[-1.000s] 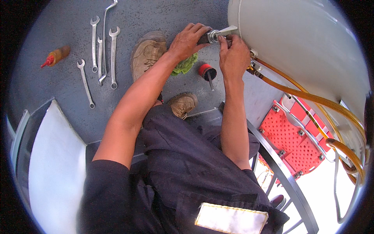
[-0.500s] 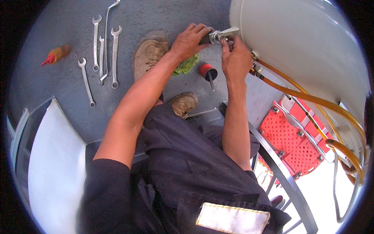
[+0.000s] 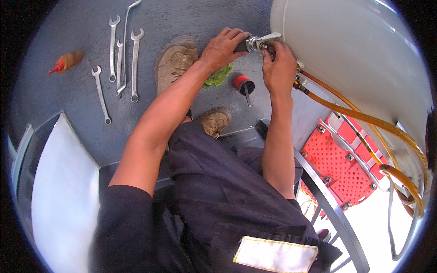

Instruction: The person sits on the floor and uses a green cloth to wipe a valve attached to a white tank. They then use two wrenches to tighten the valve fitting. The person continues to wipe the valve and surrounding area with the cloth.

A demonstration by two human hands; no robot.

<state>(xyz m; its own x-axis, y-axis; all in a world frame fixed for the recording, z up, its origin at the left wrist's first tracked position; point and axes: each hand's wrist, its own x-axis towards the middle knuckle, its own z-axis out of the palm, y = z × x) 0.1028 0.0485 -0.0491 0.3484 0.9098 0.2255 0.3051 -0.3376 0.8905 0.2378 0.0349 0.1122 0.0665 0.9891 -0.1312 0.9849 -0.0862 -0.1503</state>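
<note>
My left hand (image 3: 224, 49) is wrapped round a dark cylindrical piece, like a hose or pipe end (image 3: 241, 46), beside the big pale tank. A shiny metal valve (image 3: 253, 43) with a flat light lever (image 3: 271, 36) sits at the end of that dark piece. My right hand (image 3: 279, 68) is closed at the valve's right side, its thumb and fingers pinching a small metal part (image 3: 264, 46). The curled fingers partly hide that part, so its kind is unclear. Below the hands, a red and black round can (image 3: 243, 84) has a thin handle sticking out of it.
Several wrenches (image 3: 135, 66) lie on the grey floor at left, near a brown bottle with a red tip (image 3: 68, 62). A green cloth (image 3: 218, 76) rests by my shoe (image 3: 177, 63). Amber hoses (image 3: 359, 113) run along the tank (image 3: 346, 54). Right below are a metal rail (image 3: 332, 204) and red perforated panel (image 3: 334, 159).
My right hand has shifted slightly to the right and turned a little at the valve. My left hand keeps its grip with hardly any movement.
</note>
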